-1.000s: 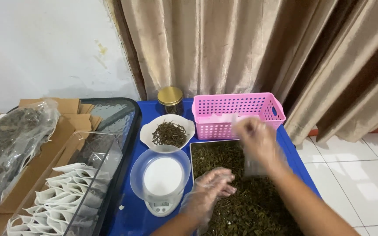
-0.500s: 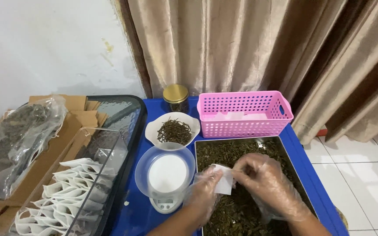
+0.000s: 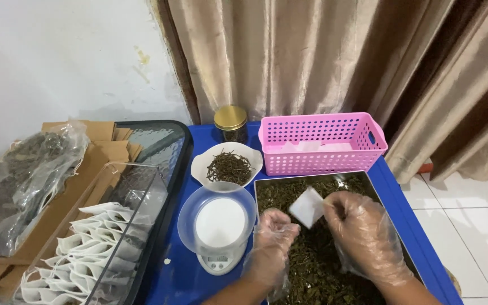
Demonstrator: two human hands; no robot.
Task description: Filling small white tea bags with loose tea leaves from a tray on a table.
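Fingers point(image 3: 282, 225) of the left hand point(image 3: 273, 240), inside a clear plastic glove, curl loosely together over the dried leaves and pinch nothing that I can make out; fingers of the right hand point(image 3: 362, 234), gloved too, pinch one edge of a small white filter bag point(image 3: 308, 206) held just above the metal tray of dried leaves point(image 3: 312, 265). Going from the left: a clear bag of dried herb point(image 3: 21, 175) lies on flattened cardboard point(image 3: 103, 149), and a wire basket point(image 3: 142, 186) holds a row of empty white bags point(image 3: 80, 254). On the blue desk point(image 3: 170, 282) a small scale with an empty clear bowl point(image 3: 218, 229) sits before a white bowl of dark dried strands point(image 3: 227, 165) and a gold-lidded jar point(image 3: 231, 124). A pink basket point(image 3: 323, 144) holds a few white bags, so judging by this, little is done and the bag in hand looks unfilled
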